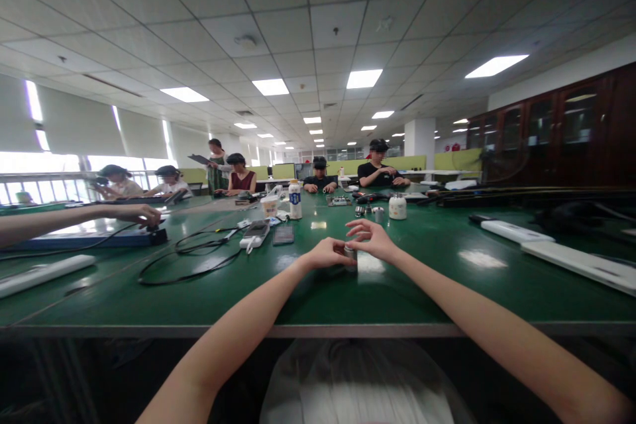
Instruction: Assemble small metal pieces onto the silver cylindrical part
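Observation:
A small metal cylinder (350,256) stands on the green table in front of me. My left hand (325,254) is closed around its left side, fingers and thumb against it. From the right, my right hand (373,239) reaches over the cylinder's top with its fingers curved and apart. Its thumb is close to the top rim; whether it touches I cannot tell. Beyond my hands are another small metal cylinder (378,214) and a white jar (397,207).
The green table (199,305) carries a white bottle (295,200), a white tub (269,204), a white handheld device (255,234) and a looped black cable (144,271). Long white bars (581,265) lie at right. A co-worker's hand (142,214) reaches in from the left. Several people sit farther back.

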A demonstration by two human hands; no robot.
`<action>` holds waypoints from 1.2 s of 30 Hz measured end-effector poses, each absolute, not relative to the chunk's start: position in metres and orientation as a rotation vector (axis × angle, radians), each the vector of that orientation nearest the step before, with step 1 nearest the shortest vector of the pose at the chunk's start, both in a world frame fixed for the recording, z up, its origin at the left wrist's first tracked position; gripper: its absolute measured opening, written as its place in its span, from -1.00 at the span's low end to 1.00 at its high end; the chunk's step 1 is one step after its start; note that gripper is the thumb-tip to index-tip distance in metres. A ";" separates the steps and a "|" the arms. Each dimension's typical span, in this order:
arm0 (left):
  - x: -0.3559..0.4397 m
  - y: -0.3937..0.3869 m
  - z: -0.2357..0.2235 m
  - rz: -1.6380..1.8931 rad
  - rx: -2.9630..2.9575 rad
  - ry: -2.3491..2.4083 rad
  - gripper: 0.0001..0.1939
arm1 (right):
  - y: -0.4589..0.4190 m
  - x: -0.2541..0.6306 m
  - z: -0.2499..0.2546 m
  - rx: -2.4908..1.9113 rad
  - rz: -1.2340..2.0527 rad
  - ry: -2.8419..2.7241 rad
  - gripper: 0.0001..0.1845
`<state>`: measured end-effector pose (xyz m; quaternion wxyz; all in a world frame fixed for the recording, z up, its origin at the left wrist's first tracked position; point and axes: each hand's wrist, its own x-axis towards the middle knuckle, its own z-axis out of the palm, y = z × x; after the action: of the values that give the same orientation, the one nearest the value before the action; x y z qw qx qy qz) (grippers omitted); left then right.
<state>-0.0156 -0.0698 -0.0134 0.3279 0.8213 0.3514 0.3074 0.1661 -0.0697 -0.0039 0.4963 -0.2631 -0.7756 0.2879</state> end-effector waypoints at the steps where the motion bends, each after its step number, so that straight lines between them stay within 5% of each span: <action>1: -0.016 -0.070 -0.014 0.808 2.158 0.928 -0.56 | -0.070 0.166 -0.003 -0.636 0.690 -1.879 -0.42; 16: -0.014 -0.073 -0.013 0.809 2.059 0.818 -0.56 | -0.067 0.164 -0.005 -0.683 0.812 -1.721 -0.27; 36: -0.015 -0.071 -0.012 0.792 2.155 0.906 -0.50 | -0.068 0.166 -0.005 -0.646 0.721 -1.839 -0.40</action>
<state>-0.0149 -0.0714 -0.0125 0.3301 0.8241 0.3464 0.3030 0.1660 -0.0684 -0.0052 0.5068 -0.2680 -0.7628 0.2989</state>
